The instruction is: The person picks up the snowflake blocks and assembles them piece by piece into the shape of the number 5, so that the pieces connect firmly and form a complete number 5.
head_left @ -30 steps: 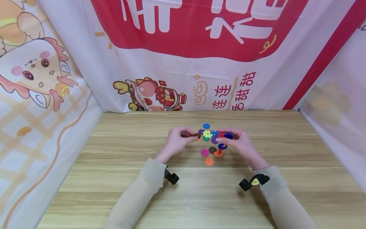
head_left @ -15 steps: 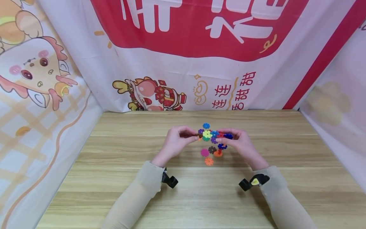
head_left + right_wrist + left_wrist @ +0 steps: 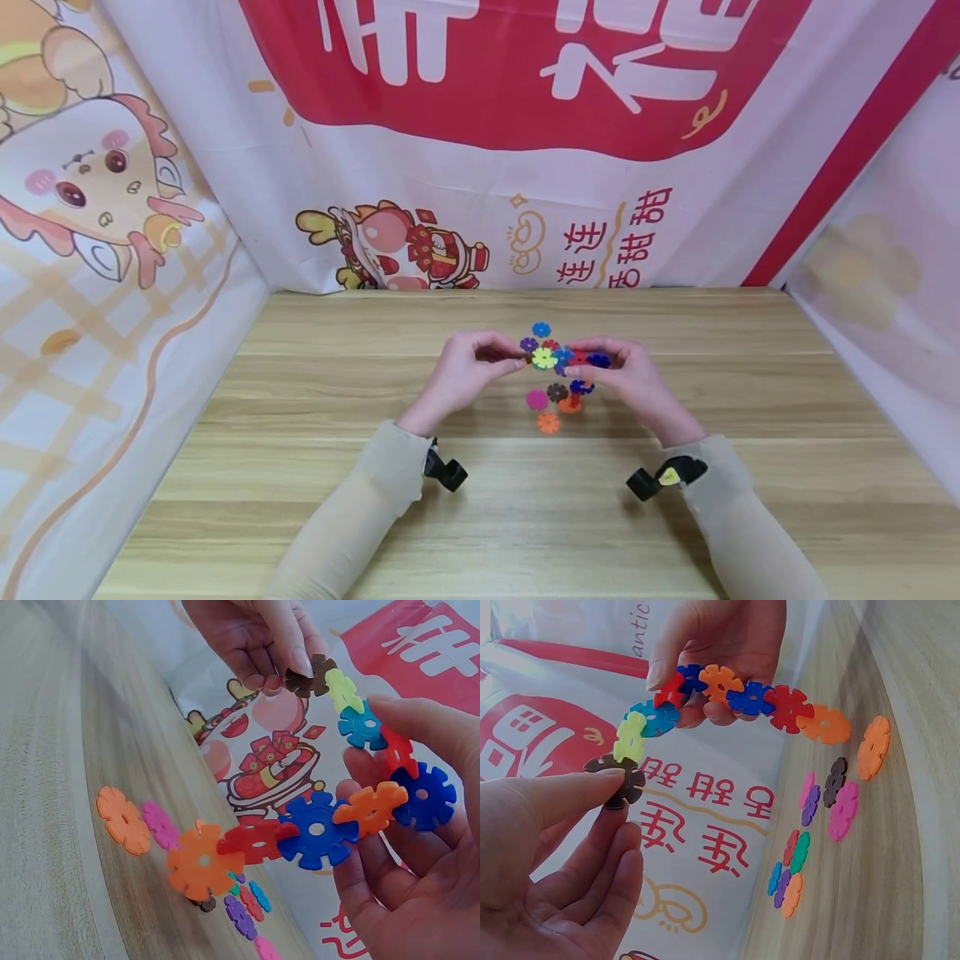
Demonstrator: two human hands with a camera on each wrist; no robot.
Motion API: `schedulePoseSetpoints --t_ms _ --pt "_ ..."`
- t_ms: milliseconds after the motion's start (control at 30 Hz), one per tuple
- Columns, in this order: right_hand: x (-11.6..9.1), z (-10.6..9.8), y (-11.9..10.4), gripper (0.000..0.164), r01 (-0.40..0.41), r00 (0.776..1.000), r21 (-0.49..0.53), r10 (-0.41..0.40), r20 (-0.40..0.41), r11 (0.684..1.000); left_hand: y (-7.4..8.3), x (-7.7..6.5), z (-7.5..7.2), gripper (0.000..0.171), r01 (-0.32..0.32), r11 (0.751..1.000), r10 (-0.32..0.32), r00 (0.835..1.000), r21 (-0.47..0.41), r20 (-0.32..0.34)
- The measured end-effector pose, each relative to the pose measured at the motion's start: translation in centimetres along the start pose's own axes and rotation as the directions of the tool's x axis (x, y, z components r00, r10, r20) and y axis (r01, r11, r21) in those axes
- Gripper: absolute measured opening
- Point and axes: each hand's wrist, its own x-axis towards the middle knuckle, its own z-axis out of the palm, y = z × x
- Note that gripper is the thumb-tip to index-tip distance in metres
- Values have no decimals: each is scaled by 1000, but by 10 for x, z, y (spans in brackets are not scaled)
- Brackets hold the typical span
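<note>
In the left wrist view, my left hand [image 3: 570, 855] pinches a brown snowflake disc [image 3: 634, 781] between thumb and fingers. The brown disc meets the yellow disc [image 3: 630, 742] at one end of a curved chain; how deep their slots mesh is unclear. My right hand [image 3: 435, 877] grips this chain of snowflake discs near the teal disc [image 3: 362, 726] and the red one beside it. From there the chain runs through blue, orange, blue [image 3: 319, 855] and red [image 3: 255, 841] to an orange disc [image 3: 206, 881] at its free end, held above the table.
Loose snowflake discs lie on the wooden table [image 3: 480, 517] beneath the hands, among them a light-blue one [image 3: 542, 330], a magenta one [image 3: 537, 401] and an orange one [image 3: 548, 423]. A printed cloth [image 3: 450, 167] hangs behind the table.
My left hand has shifted slightly right with the brown disc, which now sits against the yellow one. The yellow end has dipped a little, and the chain has turned slightly in my right hand.
</note>
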Motion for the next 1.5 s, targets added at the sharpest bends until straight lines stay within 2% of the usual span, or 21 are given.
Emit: schedulePoseSetpoints --t_ms 267,400,767,967,1133,1500 --pt "-1 2 0 41 50 997 12 -50 52 999 2 -1 6 14 -28 1000 29 999 -7 44" --pt "0 2 1 41 45 997 1 -45 61 999 3 -1 7 12 -34 999 34 998 2 59" --pt "0 2 2 50 23 996 -65 -17 87 998 4 -1 10 13 -40 999 40 998 -7 53" --pt "-3 3 -1 42 45 994 -62 -38 106 997 5 -2 12 12 -38 999 39 998 -20 53" --pt "-3 2 -1 42 47 993 -44 -42 110 998 6 -2 13 9 -36 999 37 998 -20 48" --pt "-3 3 1 41 19 993 -49 -13 115 999 5 -2 13 10 -53 998 54 996 -15 71"
